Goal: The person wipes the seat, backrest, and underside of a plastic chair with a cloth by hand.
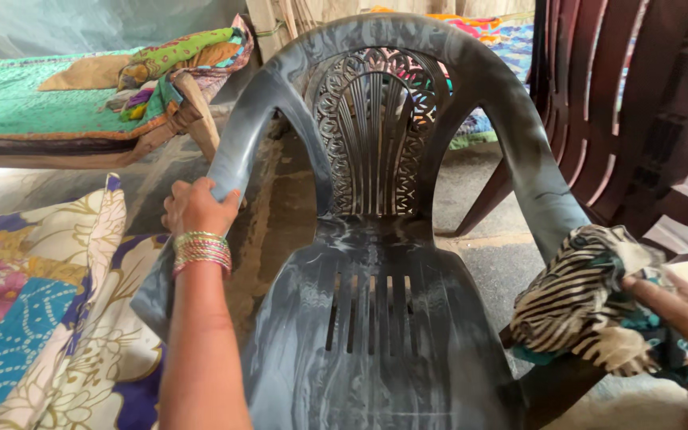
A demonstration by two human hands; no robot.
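Both hands are busy: the left hand (195, 205) grips closed around the left armrest of the grey plastic chair (376, 318), while the right hand (682, 314) holds a bunched zebra-striped cloth (583, 306) pressed against the right armrest. Chair stands directly ahead, facing the person, its backrest upright on the far side; the cloth hand is nearer the seat.

Grey plastic chair (376, 318) as landmark: seat bare, open from above. My left hand (194, 209) blocks its left armrest; my right hand (682, 314) with striped cloth (583, 306) covers right armrest front. Left of chair, patterned quilt (49, 310) crowds close. Right of chair, stacked dark brown chairs (639, 119) wall off passage. Behind chair, narrow floor gap, then cot (81, 119).
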